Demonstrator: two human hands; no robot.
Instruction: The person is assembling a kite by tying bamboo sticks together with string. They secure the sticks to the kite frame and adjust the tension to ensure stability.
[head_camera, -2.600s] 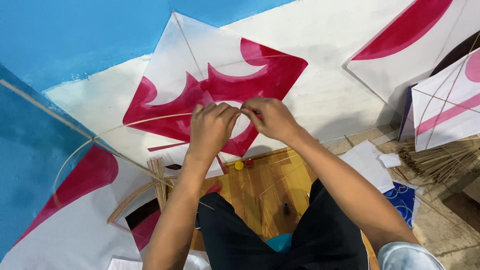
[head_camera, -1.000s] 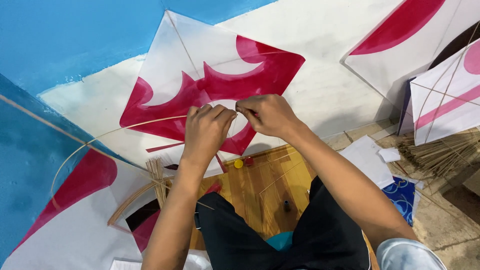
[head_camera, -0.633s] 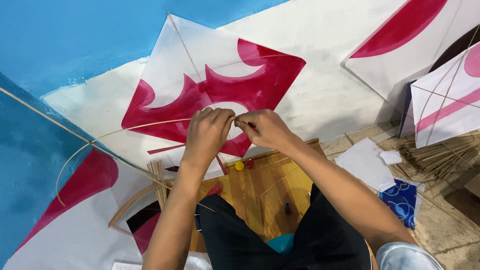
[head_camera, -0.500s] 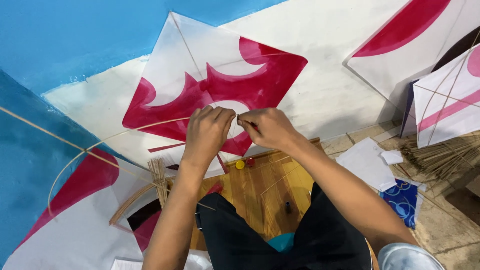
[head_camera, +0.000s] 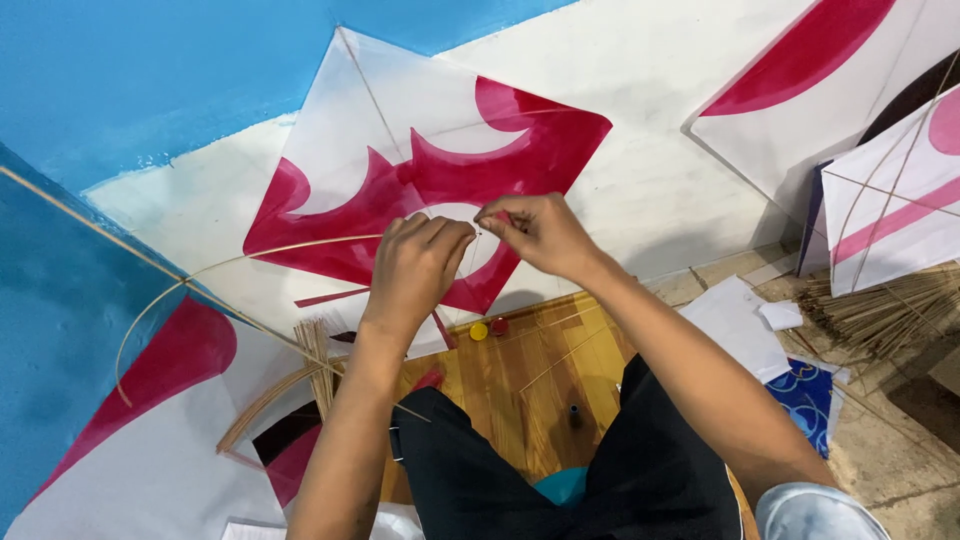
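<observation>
Fingers of the right hand (head_camera: 540, 232) pinch a point on the red-and-white kite (head_camera: 420, 170); the left hand (head_camera: 418, 262) curls closed beside it on the thin bowed stick (head_camera: 300, 245), which arcs toward 9 o'clock. Wooden board (head_camera: 510, 385) lies at 6 o'clock.

Matt paper kite (head_camera: 400, 170), thin bamboo stick (head_camera: 290, 248), glossy wooden board (head_camera: 520, 370).

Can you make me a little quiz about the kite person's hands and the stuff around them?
1. True or false: both hands meet at the middle of the red and white kite.
2. What curved thing does the left hand touch? A) thin bent stick B) spoon
3. What colour is the small round thing on the wooden board?

Key: 1 true. 2 A. 3 yellow. The right hand pinches near the left hand's fingertips.
</observation>
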